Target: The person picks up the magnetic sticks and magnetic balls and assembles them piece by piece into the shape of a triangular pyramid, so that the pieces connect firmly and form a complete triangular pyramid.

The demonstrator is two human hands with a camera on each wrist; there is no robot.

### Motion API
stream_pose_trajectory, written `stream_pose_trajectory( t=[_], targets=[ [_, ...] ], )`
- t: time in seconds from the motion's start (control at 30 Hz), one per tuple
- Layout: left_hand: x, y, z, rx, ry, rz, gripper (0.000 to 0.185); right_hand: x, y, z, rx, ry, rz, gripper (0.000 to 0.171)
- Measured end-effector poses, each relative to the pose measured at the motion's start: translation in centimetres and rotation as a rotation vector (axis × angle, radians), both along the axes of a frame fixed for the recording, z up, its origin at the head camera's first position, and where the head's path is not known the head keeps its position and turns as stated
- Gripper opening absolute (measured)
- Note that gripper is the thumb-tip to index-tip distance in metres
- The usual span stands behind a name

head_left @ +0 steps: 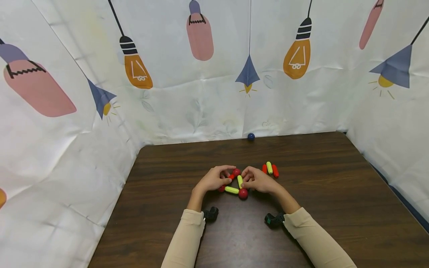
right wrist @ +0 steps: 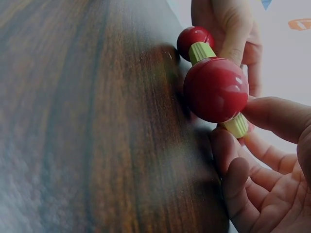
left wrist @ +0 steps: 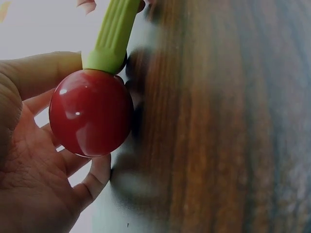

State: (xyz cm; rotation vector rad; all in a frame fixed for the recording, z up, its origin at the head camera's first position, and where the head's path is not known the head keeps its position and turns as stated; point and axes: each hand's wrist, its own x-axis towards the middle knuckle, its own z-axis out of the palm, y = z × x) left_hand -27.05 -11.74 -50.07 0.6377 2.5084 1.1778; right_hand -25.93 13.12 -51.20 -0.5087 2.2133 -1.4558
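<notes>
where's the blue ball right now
In the head view, the blue ball sits alone at the table's far edge, against the cloth backdrop, beyond both hands.

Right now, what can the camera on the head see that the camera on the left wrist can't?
Only the head view shows both hands, left and right, the blue ball by the curtain, and three loose sticks beside the right hand. Only the left wrist view shows the left palm up close, with a red ball filling much of the picture and the ridges on the green stick joined to it. Both show the left hand, red balls, green sticks and the brown table.
</notes>
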Motion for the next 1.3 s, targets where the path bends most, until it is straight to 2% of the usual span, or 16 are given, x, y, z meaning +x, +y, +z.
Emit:
stream_pose_trajectory(
  t=[0.37, 0.63, 1.0, 1.3],
  targets=[
    [-0.26, 0.15, -0.02, 0.000, -0.007, -0.020, 0.047, -0.42, 0.24, -0.27, 0.029, 0.016, 0.006, 0.035],
    [-0.18, 0.08, 0.11, -0.003, -0.025, -0.006, 0.046, -0.40, 0.22, 0.07, 0.027, 0.008, 0.007, 0.034],
    [-0.12, 0.08, -0.01, 0.001, -0.043, 0.028, 0.046, -0.28, 0.23, 0.26, 0.013, -0.001, 0.014, 0.030],
    [-0.05, 0.27, -0.29, 0.011, -0.023, 0.092, 0.045, -0.40, 0.49, -0.04, -0.008, 0.000, 0.012, 0.029]
  ],
)
